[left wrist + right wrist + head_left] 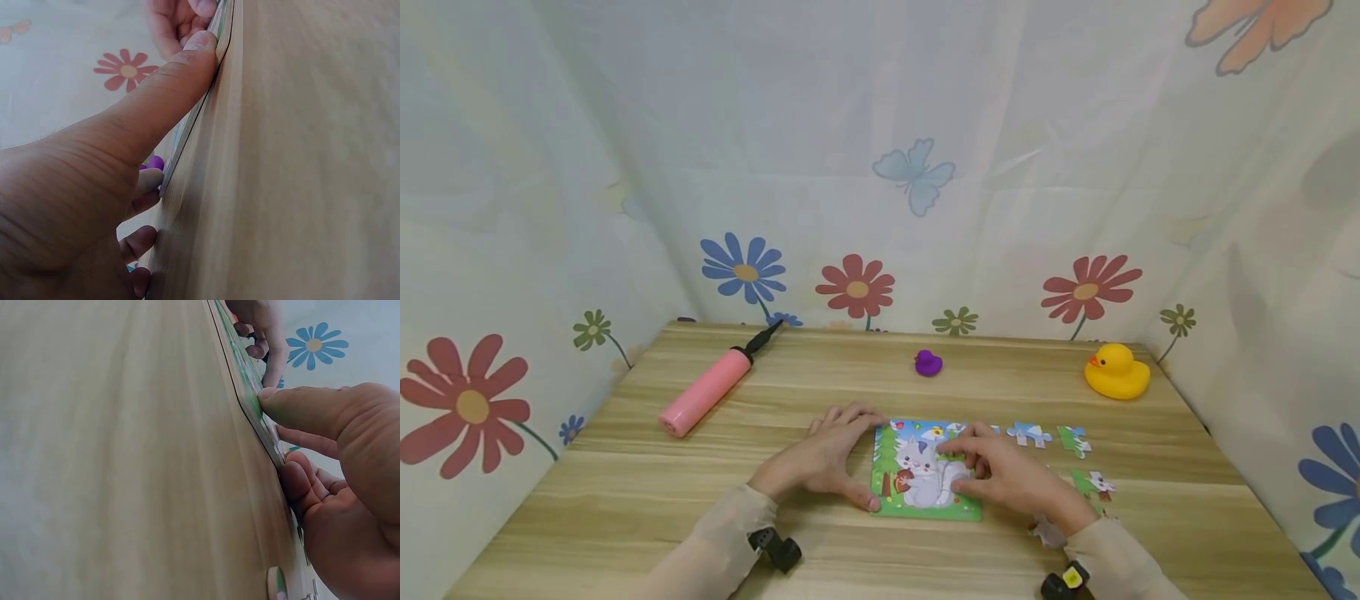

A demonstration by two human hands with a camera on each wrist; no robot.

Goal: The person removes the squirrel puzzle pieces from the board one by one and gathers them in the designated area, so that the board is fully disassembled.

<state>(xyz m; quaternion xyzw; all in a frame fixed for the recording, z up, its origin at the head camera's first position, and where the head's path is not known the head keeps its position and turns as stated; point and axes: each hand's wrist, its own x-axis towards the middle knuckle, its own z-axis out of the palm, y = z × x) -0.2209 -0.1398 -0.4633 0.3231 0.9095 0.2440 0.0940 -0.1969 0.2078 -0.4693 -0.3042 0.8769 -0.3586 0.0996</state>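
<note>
A squirrel jigsaw puzzle (917,492) in a flat board lies on the wooden table in the head view. My left hand (827,454) spans its left edge, thumb on the near corner and forefinger at the far corner; in the left wrist view the thumb (181,75) lies straight against the board's edge. Over the right half, my right hand (1011,475) has its thumb and bent forefinger around a puzzle piece (951,472) by the squirrel's tail. The right wrist view shows that thumb (294,407) on the picture and other fingers curled at the edge. The hand hides part of the puzzle's right side.
Several loose pieces lie right of the puzzle, including a blue-and-white piece (1028,434) and a green piece (1074,442). Behind stand a purple duck (928,363) and a yellow duck (1117,372). A pink hand pump (706,393) lies at left. A flowered curtain (805,208) surrounds the table.
</note>
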